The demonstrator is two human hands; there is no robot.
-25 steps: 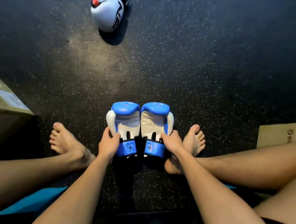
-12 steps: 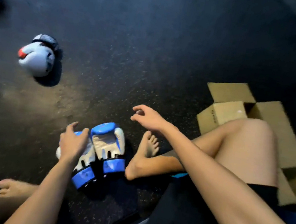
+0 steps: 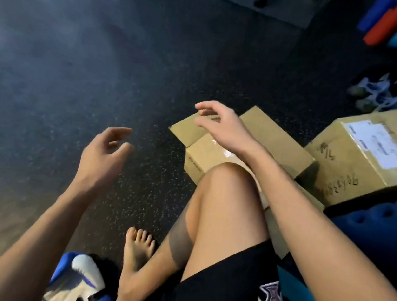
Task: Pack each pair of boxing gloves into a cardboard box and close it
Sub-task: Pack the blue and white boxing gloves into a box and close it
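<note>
Cardboard box (image 3: 277, 140) is sitting right under the right hand (image 3: 223, 128), flaps spread open, near side partly hiding behind the raised knee (image 3: 229, 179). Right fingers (image 3: 204, 105) are hanging loosely curled above the near flap and gripping nothing; can't tell whether they're touching the card. Left hand (image 3: 106, 153) is hovering over the dark speckled floor (image 3: 50, 80), left of the box, with its fingers (image 3: 119, 131) relaxed, half curled, and holding nothing. Blue-and-white boxing gloves (image 3: 79, 283) are lying on the floor well back from the left fingers, under the left forearm and just beside the bare foot (image 3: 138, 246), only partly showing at the frame edge. Neither hand is touching them. Sealed box (image 3: 342, 159) with a white label is standing to the right of the right fingers, against the open box. Blue tufted cushion (image 3: 384, 225) is sitting beside it.
</note>
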